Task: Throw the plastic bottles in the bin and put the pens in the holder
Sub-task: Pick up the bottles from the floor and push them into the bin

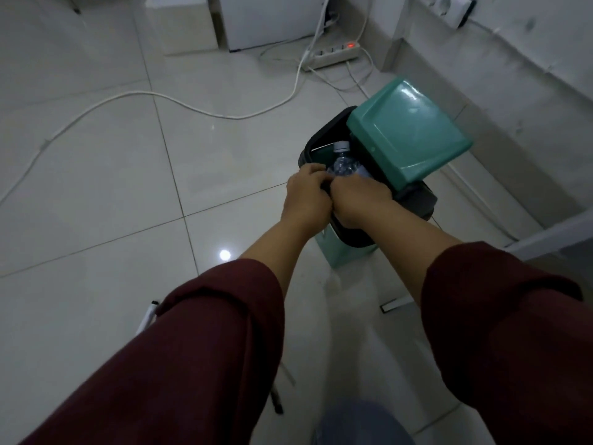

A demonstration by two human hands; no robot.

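We found no text, label, brand or number that could be read anywhere. The bottle (343, 163) in the bin (324, 130) was too crumpled and dim for any print to show.

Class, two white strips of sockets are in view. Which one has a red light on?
The strip on the floor, beside the white cables; the wall sockets show no light.
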